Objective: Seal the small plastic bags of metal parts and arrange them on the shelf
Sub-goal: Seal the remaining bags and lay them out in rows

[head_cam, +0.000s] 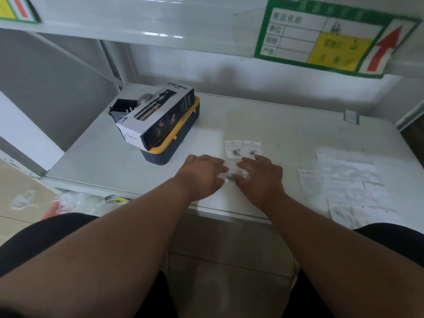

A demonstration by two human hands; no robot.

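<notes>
We hold one small plastic bag [231, 175] of metal parts between our left hand [203, 174] and right hand [261, 176], fingers of both pinching its edges, low on the white shelf [286, 125]. Two filled bags [242, 149] lie side by side just beyond, at twelve o'clock. A loose pile of empty bags [348, 180] spreads at three o'clock. One spray bottle box [158, 113] rests on one yellow-lidded case [174, 143] at ten o'clock.

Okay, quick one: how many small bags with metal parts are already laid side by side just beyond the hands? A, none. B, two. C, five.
B: two small bags, each with a metal part inside, lie side by side on the shelf just past the left hand and right hand.
</notes>
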